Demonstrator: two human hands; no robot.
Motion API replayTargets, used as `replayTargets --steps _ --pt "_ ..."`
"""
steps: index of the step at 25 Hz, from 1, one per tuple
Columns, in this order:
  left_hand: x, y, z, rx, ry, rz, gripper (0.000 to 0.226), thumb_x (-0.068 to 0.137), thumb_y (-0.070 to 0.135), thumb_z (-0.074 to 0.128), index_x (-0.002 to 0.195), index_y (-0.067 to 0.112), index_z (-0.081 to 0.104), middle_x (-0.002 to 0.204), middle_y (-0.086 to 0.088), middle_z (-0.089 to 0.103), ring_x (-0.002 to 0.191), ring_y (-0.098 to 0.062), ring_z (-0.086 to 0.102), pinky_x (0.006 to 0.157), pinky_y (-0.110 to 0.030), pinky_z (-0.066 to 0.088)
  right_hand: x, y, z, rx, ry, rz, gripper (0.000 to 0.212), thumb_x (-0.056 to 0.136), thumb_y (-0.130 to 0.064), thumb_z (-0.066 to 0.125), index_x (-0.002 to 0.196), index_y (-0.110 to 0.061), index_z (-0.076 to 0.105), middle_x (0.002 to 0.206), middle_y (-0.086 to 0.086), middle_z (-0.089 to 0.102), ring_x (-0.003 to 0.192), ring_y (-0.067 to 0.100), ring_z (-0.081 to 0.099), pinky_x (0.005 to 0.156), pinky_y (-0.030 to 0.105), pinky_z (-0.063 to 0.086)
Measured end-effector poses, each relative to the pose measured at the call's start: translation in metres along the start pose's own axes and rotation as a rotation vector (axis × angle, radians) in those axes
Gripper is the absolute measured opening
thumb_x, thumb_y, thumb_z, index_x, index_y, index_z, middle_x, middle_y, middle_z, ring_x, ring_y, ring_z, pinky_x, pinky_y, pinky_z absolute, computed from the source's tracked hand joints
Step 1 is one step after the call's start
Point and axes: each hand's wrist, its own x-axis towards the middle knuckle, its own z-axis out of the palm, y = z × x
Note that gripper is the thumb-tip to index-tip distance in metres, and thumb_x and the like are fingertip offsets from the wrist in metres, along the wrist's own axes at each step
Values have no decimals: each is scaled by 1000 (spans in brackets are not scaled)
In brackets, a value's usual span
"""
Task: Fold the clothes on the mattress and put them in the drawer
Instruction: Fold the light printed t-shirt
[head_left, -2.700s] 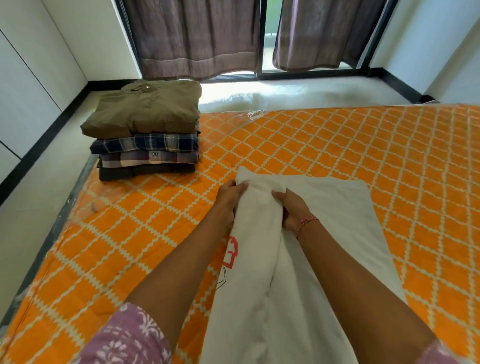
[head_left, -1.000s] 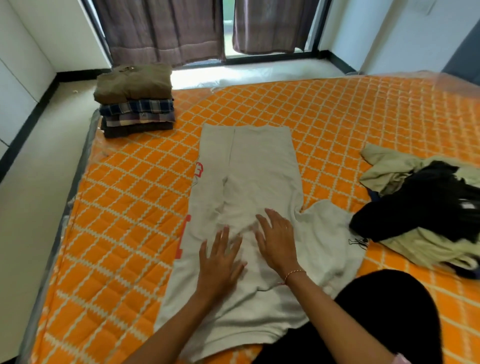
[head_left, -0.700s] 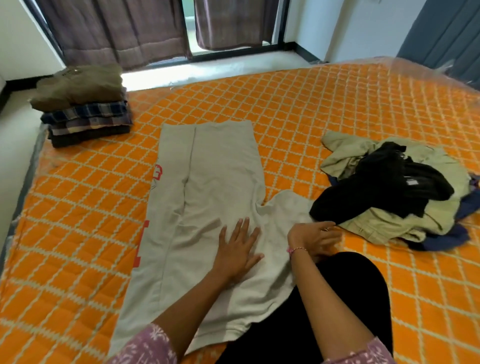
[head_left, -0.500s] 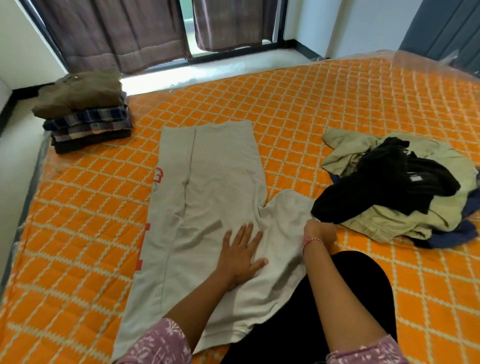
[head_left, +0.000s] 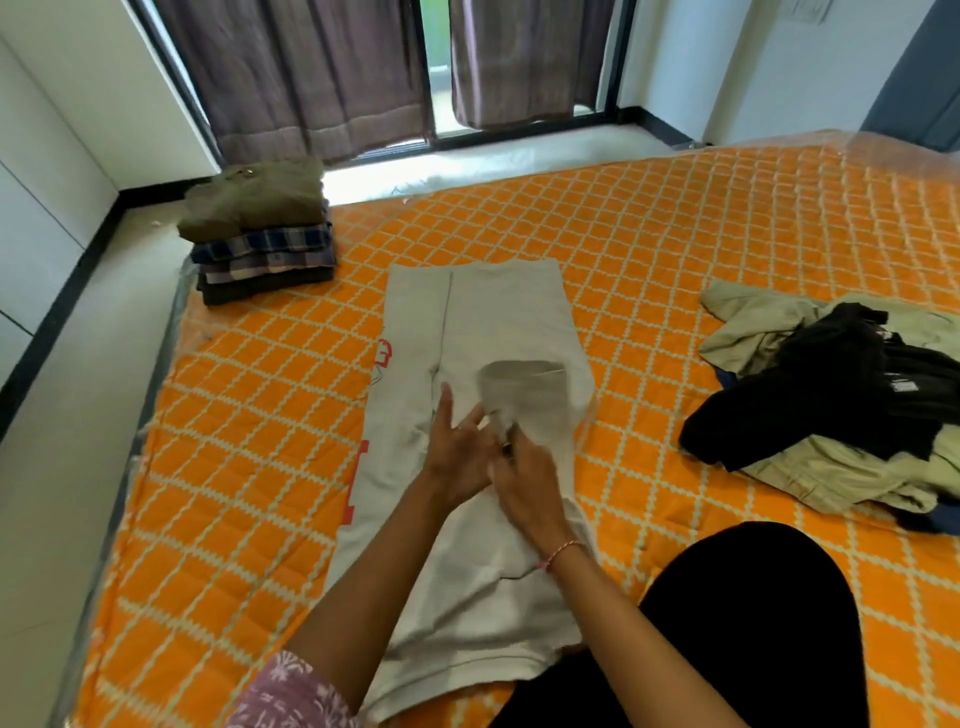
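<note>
A cream T-shirt (head_left: 498, 317) lies flat and lengthwise on the orange quilted mattress (head_left: 675, 234), its left side folded in, with red print showing at that edge. My left hand (head_left: 457, 452) presses on the shirt's middle with straight, spread fingers. Beside it, my right hand (head_left: 530, 478) grips the shirt's right sleeve (head_left: 524, 389), which is turned inward over the body of the shirt and looks blurred. No drawer is in view.
A stack of folded clothes (head_left: 260, 234) sits at the mattress's far left corner. An unfolded heap of khaki, black and blue clothes (head_left: 841, 405) lies to the right. My knee in black trousers (head_left: 753, 623) rests on the near edge. Curtains (head_left: 311, 67) hang behind.
My right hand took hold of the sleeve at the shirt's right side and swept it left over the shirt. My left hand stayed flat on the middle.
</note>
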Motion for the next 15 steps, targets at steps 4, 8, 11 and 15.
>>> replayTargets --steps 4,8,11,15 --pt "-44 13 -63 -197 4 115 69 51 63 80 98 13 76 96 -9 72 90 -28 68 82 -41 55 -29 -30 47 -478 -466 -287 60 97 -19 35 151 -29 12 104 23 63 92 38 57 77 41 40" --pt "-71 23 -111 -268 42 153 82 25 53 92 92 7 77 91 -13 72 79 -30 71 64 -42 58 -35 -45 81 -516 -592 -406 62 100 -20 35 152 -25 1 102 24 62 89 39 55 73 41 37" --pt "-79 26 -136 -272 133 122 78 40 57 88 100 9 75 98 -14 71 83 -31 70 70 -43 59 -44 -45 107 -527 -691 -425 62 100 -24 35 152 -25 1 100 26 61 87 41 55 67 39 34" --pt "-81 39 -158 136 373 -196 53 80 54 60 96 5 72 89 -16 70 75 -31 67 63 -37 57 -49 -24 117 -650 -830 -382 64 94 -27 49 150 -19 19 121 21 59 105 39 55 83 43 41"
